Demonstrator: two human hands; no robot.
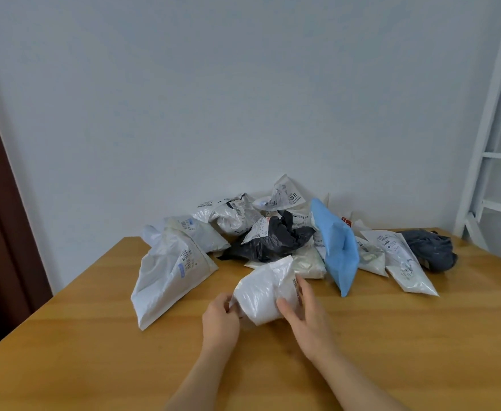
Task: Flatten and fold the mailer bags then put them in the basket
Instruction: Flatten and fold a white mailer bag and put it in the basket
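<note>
A small white mailer bag [265, 290] sits puffed up on the wooden table [95, 336] in front of me. My left hand [221, 318] pinches its lower left corner. My right hand [305, 310] grips its right side, thumb on the front and fingers behind. Behind it lies a heap of crumpled mailer bags: a large white one [166, 274] at the left, a black one [273, 240] in the middle, a blue one [336, 246] standing on edge, white ones [403, 259] and a dark grey one [431, 249] at the right. No basket is in view.
The heap leans against a pale wall [243, 99] at the table's far edge. A white ladder frame [492, 143] stands at the right. A dark brown door frame [3, 232] runs down the left side.
</note>
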